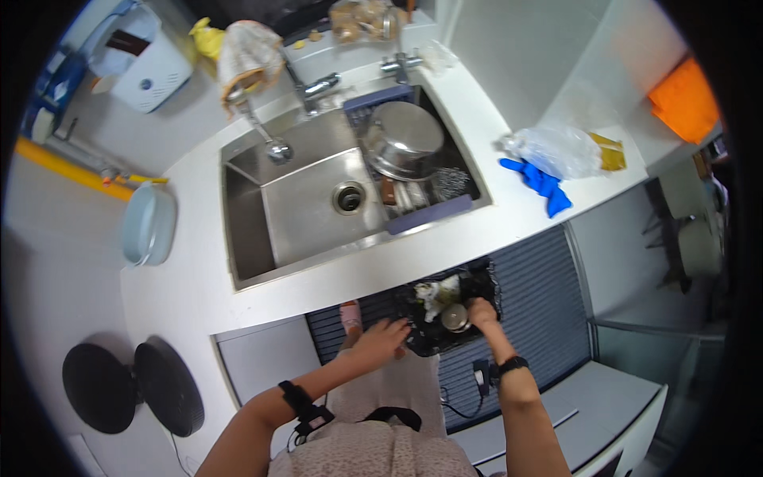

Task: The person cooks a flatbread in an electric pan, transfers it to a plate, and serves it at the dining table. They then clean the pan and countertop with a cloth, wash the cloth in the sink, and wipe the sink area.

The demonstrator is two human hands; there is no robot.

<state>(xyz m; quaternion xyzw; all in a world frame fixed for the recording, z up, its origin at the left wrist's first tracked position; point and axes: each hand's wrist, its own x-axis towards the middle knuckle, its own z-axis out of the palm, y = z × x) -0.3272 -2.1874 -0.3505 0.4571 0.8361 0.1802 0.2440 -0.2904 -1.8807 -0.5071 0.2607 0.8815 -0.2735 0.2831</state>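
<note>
My right hand (483, 312) grips a small round metal piece (455, 317) that looks like a sink strainer, holding it over a bin lined with a black plastic bag (424, 346). Pale and greenish scraps (440, 294) lie in the bag, beside the metal piece. At the bag's left rim, my left hand (384, 341) has its fingers stretched out and holds nothing; whether the fingertips touch the plastic cannot be told. Above the bin is the steel sink (310, 226), its drain (349, 198) uncovered and dark.
An upturned steel pot (408, 137) sits in a purple rack (429, 214) with a scouring pad (451, 182). Blue gloves (539, 185) and a plastic bag (554, 152) lie on the right counter (506, 214). Leftward are a pale blue basin (149, 223) and black discs (100, 387).
</note>
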